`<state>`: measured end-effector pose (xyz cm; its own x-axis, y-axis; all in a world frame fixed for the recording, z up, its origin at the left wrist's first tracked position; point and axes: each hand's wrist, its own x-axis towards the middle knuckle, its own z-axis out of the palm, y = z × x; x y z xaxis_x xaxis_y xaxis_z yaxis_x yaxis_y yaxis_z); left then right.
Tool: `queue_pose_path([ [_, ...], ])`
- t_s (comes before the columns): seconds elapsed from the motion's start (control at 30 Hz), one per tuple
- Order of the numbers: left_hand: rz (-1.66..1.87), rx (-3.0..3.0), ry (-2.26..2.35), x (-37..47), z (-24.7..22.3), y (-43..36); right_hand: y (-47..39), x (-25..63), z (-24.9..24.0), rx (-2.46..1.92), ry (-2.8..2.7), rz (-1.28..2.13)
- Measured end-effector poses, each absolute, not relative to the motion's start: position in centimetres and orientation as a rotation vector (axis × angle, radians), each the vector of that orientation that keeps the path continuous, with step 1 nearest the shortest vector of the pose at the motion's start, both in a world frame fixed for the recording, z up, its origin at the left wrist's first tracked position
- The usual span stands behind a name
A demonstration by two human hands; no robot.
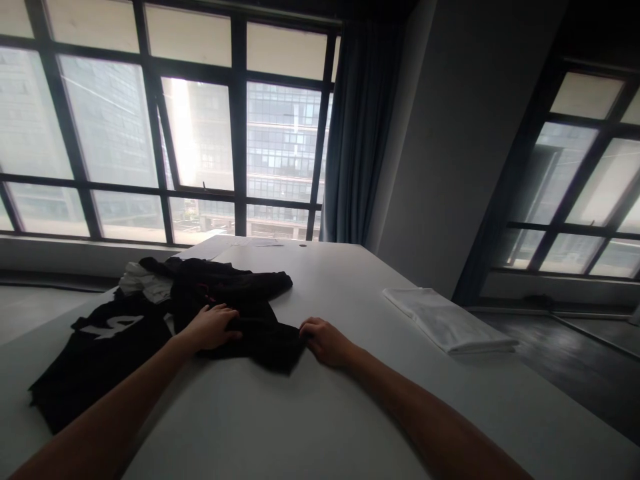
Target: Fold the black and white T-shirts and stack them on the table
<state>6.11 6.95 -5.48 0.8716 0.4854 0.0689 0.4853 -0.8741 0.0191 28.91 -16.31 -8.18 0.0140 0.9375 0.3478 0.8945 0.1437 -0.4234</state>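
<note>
A: What's nearest?
B: The person's left forearm [117, 407] and right forearm [405, 400], reaching in from the bottom corners over a white tabletop [280, 427].
A: And the left hand [216, 327]?
B: Palm down and loosely open, resting on a black garment [240, 287]. I see no fold gripped in it.
A: The right hand [323, 339]?
B: Fingers curled in against the thumb, pinching the garment's right-hand edge.
A: So where is that garment?
B: On the tabletop, left of the middle, spread unevenly, with one part pointing right beyond the hands.
A: What's around it?
B: To its left, a dark garment with white lettering [90, 367]; behind that, a crumpled pale cloth [147, 283]. Well apart on the right lies a folded white cloth [445, 320]. Papers [257, 242] lie at the far edge, near the window.
</note>
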Motion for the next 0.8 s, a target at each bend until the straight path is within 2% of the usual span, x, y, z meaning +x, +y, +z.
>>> queue_pose_path([
  [0.07, 0.279, 2.991, 0.739, 6.9, -6.1, 6.1, -16.3, 28.8, -7.6, -1.719, -1.845, 0.21],
  [0.13, 0.407, 2.897, 0.621, 7.7, -6.7, 4.9, -16.2, 28.7, -7.0, -1.626, -1.791, 0.48],
  [0.23, 0.467, 2.724, 0.323, 8.7, -7.1, 2.5, -15.9, 28.7, -6.7, -1.438, -1.646, 0.69],
  [0.33, 0.422, 2.543, 0.027, 9.1, -7.0, -0.1, -15.4, 28.8, -7.0, -1.484, -1.545, 0.493],
  [0.43, 0.329, 2.498, -0.117, 9.1, -6.6, -1.9, -15.1, 29.2, -7.5, -1.607, -1.737, 0.38],
  [0.53, 0.324, 2.555, -0.089, 8.9, -6.1, -2.2, -15.2, 29.9, -7.6, -1.785, -1.941, 0.222],
  [0.67, 0.363, 2.674, -0.023, 8.6, -5.6, -1.3, -15.3, 31.2, -7.5, -2.135, -1.932, -0.091],
  [0.8, 0.378, 2.772, 0.045, 8.3, -5.0, -0.9, -15.6, 32.6, -7.4, -2.279, -1.932, -0.225],
])
